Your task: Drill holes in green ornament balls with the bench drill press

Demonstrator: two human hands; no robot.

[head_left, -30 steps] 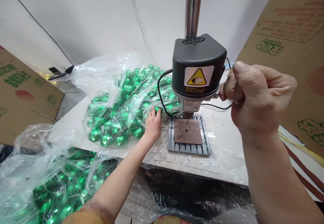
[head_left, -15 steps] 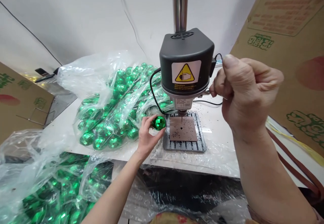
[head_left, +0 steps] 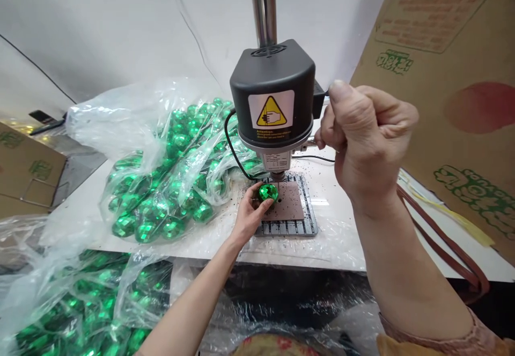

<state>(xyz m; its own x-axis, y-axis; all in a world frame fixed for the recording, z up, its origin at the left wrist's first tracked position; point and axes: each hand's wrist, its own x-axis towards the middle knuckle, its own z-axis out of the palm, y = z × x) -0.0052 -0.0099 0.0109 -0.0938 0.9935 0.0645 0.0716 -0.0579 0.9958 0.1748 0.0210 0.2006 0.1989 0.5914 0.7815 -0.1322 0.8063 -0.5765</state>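
A shiny green faceted ball is pinched between the thumb and fingers of my left hand. It is over the left part of a brown board, just below the chuck of a small black drill press. My right hand is closed in a fist at the right side of the press head, around the feed handle; most of the handle is hidden by the fingers. Dark chips lie scattered on the board and the slotted metal base.
A clear plastic bag full of green balls lies left of the press, with more bagged balls lower left. Cardboard boxes flank the white table. A black cable hangs beside the press head.
My left hand has brought the green ball rightward from beside the base to under the chuck. My right hand stays at the press's handle. The whole view has shifted slightly.
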